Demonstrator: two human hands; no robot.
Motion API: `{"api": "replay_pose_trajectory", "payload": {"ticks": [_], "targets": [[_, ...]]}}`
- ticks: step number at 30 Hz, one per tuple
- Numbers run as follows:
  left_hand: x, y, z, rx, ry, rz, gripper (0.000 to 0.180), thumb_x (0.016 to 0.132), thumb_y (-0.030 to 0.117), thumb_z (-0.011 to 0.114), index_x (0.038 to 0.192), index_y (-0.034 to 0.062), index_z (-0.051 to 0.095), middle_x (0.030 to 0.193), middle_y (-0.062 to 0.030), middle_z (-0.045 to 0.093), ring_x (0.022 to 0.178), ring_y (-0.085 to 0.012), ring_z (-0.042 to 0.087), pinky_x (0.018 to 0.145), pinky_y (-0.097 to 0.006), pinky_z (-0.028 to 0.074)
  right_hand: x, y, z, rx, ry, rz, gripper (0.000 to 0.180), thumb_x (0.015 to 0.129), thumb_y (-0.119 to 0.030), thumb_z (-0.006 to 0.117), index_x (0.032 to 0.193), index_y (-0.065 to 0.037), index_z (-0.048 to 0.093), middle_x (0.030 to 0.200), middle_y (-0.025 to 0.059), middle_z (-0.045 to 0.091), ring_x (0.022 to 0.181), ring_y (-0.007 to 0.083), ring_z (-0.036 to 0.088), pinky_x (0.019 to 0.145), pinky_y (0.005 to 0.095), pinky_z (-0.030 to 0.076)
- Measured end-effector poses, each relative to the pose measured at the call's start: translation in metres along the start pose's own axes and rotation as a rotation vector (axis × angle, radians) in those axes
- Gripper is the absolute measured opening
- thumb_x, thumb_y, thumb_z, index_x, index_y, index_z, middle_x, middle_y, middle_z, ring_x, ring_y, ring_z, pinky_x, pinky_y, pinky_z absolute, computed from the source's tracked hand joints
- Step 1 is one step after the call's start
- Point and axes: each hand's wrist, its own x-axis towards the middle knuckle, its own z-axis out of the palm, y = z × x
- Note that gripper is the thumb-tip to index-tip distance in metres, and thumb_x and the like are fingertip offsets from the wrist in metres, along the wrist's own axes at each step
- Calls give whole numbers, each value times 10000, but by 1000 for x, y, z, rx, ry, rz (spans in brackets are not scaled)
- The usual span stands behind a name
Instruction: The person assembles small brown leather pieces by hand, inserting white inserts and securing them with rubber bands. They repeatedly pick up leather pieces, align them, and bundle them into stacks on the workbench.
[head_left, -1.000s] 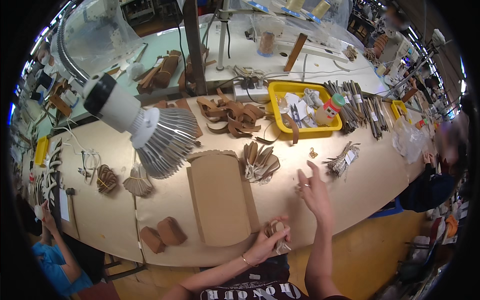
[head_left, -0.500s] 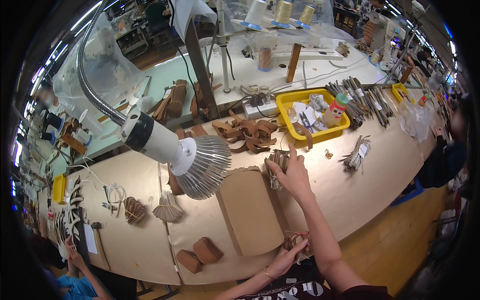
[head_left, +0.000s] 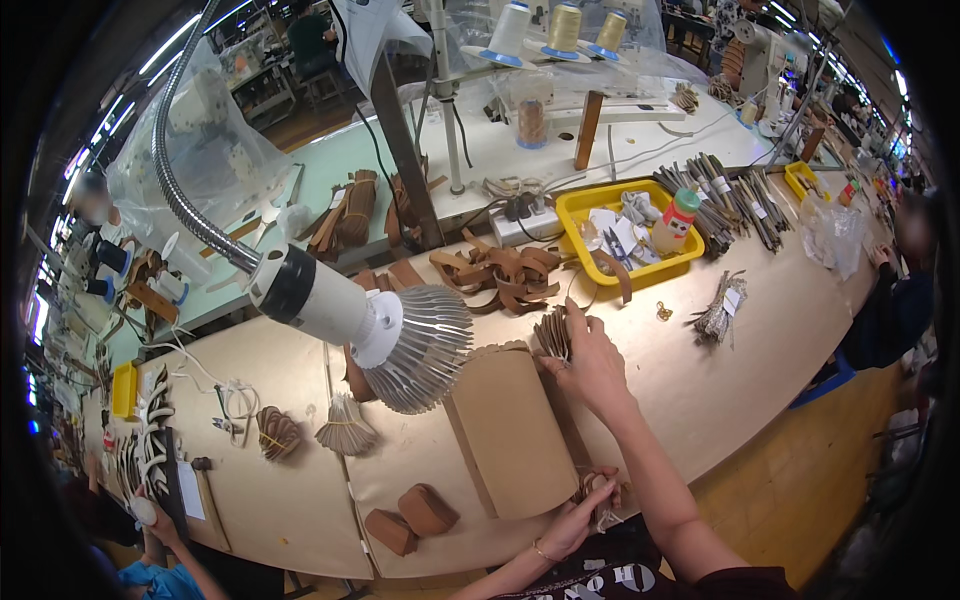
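Note:
My right hand (head_left: 596,368) reaches over the table, thumb and fingers closed round a bundle of thin brown leather strips (head_left: 553,336). Close to my body, my left hand (head_left: 580,520) is closed on a small bundle of leather pieces (head_left: 602,490), partly hidden by its fingers. Left of my right forearm lies a board with a tan curved top (head_left: 515,435), dark brown along its sides. Two stacks of brown leather pieces (head_left: 428,508) sit to the left of the board.
A gooseneck lamp (head_left: 330,300) hangs over the table. Loose brown straps (head_left: 500,275) lie beside a yellow tray (head_left: 640,283) holding a bottle (head_left: 675,222). Tied bundles (head_left: 345,425) lie left, another (head_left: 718,310) right. Other people's hands (head_left: 150,515) show at the left edge.
My right hand's raised fingers have come down and closed round the strip bundle, which is now more upright. My left hand stays low near my body. The whole view has shifted slightly.

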Motion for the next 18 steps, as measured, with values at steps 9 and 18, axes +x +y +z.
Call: {"api": "replay_pose_trajectory", "payload": {"ticks": [9,18], "targets": [[-1,-1,3,-23,16,1,247,963,149,571,1183,51,515,951,-50,588,875,-138,586,806,-287,501,3,6,15,50,123,23,723,715,-150,745,1358,-132,413,1235,252,461,1156,428,487,917,499,457],[2,-2,2,-6,18,6,224,958,140,568,1164,61,530,969,-49,583,887,-145,585,814,-298,503,8,10,28,298,157,-33,598,755,-118,709,1313,-140,493,1205,226,489,1058,367,558,899,425,477]]}}
